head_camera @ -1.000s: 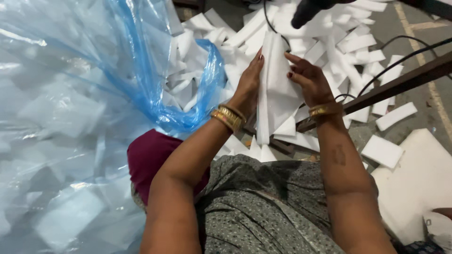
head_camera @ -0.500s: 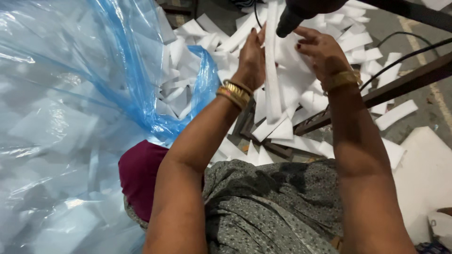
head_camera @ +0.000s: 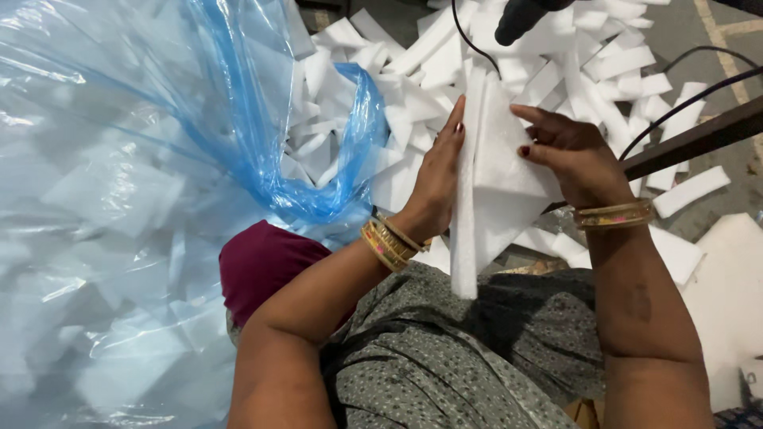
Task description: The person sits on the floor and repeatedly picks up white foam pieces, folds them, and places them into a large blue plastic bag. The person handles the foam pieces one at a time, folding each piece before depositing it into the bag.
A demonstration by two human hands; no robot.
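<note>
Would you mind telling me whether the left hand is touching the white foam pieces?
Touching: the head view shows the left hand pressed flat against the white foam pieces.

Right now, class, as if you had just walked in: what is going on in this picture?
A person is holding a small stack of white foam sheets upright between both hands. The left hand presses flat against one side and the right hand grips the other. To the left is a large blue-tinted clear plastic bag stuffed with white foam pieces. More loose foam offcuts are piled on the floor beyond the hands, and black cables run across them.
</note>
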